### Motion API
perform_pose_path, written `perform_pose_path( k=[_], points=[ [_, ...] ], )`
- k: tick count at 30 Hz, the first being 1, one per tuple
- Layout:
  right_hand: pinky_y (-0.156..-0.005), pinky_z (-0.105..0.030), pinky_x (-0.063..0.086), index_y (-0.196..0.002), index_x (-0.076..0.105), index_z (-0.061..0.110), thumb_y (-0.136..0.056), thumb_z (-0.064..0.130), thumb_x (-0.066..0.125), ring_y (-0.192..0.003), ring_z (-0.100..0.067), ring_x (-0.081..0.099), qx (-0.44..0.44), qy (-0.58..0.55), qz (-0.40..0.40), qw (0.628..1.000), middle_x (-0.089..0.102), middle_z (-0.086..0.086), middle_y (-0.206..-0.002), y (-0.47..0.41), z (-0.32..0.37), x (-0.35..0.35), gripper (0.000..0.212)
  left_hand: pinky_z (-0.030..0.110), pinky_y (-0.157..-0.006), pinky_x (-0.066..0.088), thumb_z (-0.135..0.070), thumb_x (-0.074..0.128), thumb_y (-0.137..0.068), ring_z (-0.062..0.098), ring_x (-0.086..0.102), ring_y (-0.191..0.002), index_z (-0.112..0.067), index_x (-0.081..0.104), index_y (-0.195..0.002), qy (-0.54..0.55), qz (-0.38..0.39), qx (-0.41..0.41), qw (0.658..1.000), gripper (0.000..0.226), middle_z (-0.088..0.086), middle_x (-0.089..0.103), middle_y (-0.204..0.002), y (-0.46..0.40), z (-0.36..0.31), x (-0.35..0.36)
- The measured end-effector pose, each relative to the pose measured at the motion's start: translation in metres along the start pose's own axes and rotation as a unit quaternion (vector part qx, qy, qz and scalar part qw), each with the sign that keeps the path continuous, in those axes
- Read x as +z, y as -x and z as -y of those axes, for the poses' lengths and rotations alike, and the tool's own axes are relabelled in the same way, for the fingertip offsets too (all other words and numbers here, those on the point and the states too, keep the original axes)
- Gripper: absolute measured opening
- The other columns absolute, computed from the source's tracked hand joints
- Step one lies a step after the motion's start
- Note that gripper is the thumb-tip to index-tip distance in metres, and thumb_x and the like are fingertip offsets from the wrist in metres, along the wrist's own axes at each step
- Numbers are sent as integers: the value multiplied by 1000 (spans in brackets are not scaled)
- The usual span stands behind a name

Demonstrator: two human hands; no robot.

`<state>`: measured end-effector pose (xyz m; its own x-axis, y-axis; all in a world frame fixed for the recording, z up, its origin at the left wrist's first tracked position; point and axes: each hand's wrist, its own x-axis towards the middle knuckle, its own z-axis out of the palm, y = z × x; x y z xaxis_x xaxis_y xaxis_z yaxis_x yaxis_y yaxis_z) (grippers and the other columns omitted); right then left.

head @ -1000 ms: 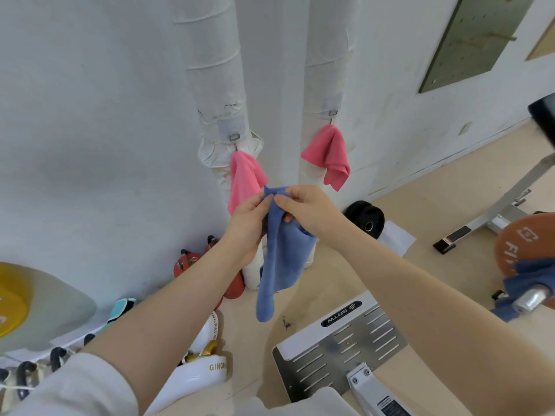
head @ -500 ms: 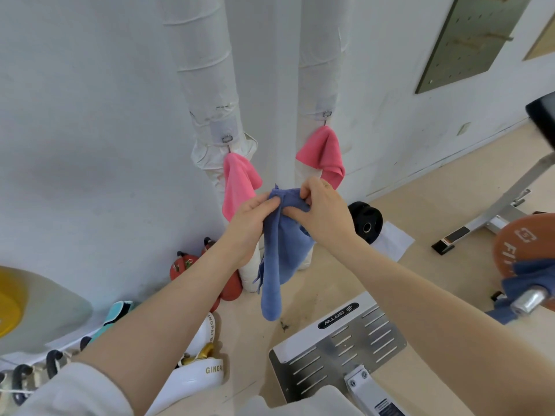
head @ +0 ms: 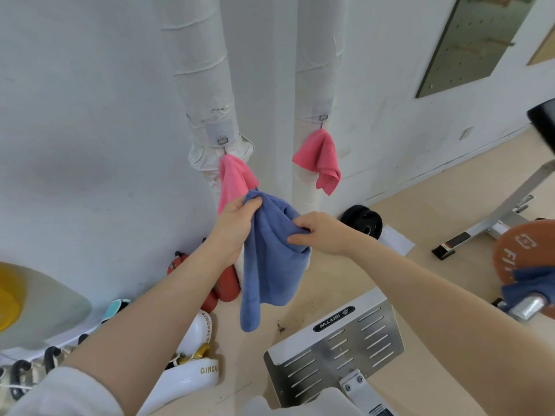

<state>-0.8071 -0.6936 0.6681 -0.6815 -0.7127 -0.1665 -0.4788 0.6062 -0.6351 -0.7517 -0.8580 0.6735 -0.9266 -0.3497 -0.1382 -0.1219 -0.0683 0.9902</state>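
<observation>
A blue cloth (head: pixel 270 265) hangs in mid-air in front of two white wrapped pipes. My left hand (head: pixel 234 223) grips its top left corner. My right hand (head: pixel 321 232) pinches its upper right edge, so the cloth is spread between both hands. A pink cloth (head: pixel 232 181) hangs from a hook on the left pipe (head: pixel 201 76), just behind my left hand. A second pink cloth (head: pixel 321 160) hangs from a hook on the right pipe (head: pixel 315 55).
On the floor lie a black weight plate (head: pixel 365 220), red boxing gloves (head: pixel 225 283) and white gloves (head: pixel 195 370). A metal footplate (head: pixel 336 349) is below. An orange weight plate (head: pixel 528 256) with a blue cloth (head: pixel 528 289) on a bar stands at right, near a bench frame (head: pixel 492 226).
My right hand has slid right and down along the blue cloth's edge, away from the left hand, and the bunched cloth has spread open wider.
</observation>
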Motion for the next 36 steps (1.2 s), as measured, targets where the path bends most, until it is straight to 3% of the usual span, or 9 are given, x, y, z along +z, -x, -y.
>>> perform_pose_path(
  k=[5, 10, 16, 20, 23, 28, 31, 34, 36],
  points=[
    [-82, -34, 29, -57, 40, 19, -89, 44, 48, -84, -24, 42, -31, 352, -39, 935, 38, 3, -67, 5, 3, -21, 41, 13, -70, 46, -17, 48, -95, 5, 60, -82, -24, 64, -84, -65, 25, 29, 997, 21, -9, 66, -83, 5, 3, -6],
    [-99, -39, 25, -88, 71, 16, -83, 55, 50, -108, -27, 43, -96, 378, -84, 917, 52, -3, -108, 12, -11, -39, 45, 3, -42, 36, -15, 47, -96, -9, 53, -54, -15, 62, -99, -128, 28, 32, 991, 16, -10, 56, -71, 9, 9, -12],
    [-70, -33, 43, -70, 61, 8, -79, 49, 41, -79, -24, 55, -141, 257, -232, 928, 61, -6, -95, 16, -18, -48, 47, 3, -41, 35, -8, 49, -95, -8, 51, -44, -14, 61, -93, -80, 26, 53, 995, 14, -21, 62, -54, 11, 13, -9],
    [-59, -31, 34, -66, 49, 17, -76, 36, 56, -58, -8, 36, -84, 92, -156, 980, 47, 2, -64, 21, -15, -53, 22, 7, -57, 45, -7, 55, -91, -6, 58, -59, -16, 65, -86, -45, 15, 62, 997, 14, -17, 67, -64, 11, 13, -11],
    [-56, -22, 31, -60, 43, 21, -79, 5, 63, -54, -5, 34, -40, -113, -55, 991, 37, 6, -58, 26, -13, -60, 33, 11, -67, 49, -5, 59, -87, -3, 62, -70, -17, 66, -85, -27, 10, 65, 997, 14, -15, 70, -70, 11, 14, -16],
    [-55, -20, 47, -86, 52, 15, -82, -2, 58, -59, -6, 52, 19, -215, -82, 973, 52, -3, -72, 25, -15, -65, 18, 12, -66, 50, -4, 60, -86, -1, 65, -70, -17, 67, -85, -14, 18, 68, 997, 14, -14, 72, -71, 19, 7, -11],
    [-70, -35, 53, -119, 50, 23, -80, 7, 57, -82, -20, 60, 46, -183, -168, 967, 64, -8, -96, 20, -16, -59, 43, 15, -65, 52, -4, 58, -87, 1, 65, -68, -14, 65, -84, 17, 20, 54, 998, 12, -11, 71, -69, 26, 0, -3],
    [-78, -37, 48, -96, 63, 8, -84, 9, 59, -86, -25, 59, 58, -363, -205, 907, 64, -13, -91, 22, -14, -56, 13, 12, -51, 46, -10, 49, -93, 2, 61, -58, -13, 59, -87, 71, 54, 42, 995, 12, -11, 67, -65, 37, -14, 5],
    [-77, -34, 49, -101, 63, -3, -85, 16, 58, -89, -27, 60, 61, -488, -164, 855, 63, -17, -93, 27, -15, -59, 24, 15, -58, 51, -17, 42, -96, 6, 66, -71, -12, 62, -91, 120, 118, 17, 986, 22, -6, 70, -77, 43, -24, 11]
  ],
)
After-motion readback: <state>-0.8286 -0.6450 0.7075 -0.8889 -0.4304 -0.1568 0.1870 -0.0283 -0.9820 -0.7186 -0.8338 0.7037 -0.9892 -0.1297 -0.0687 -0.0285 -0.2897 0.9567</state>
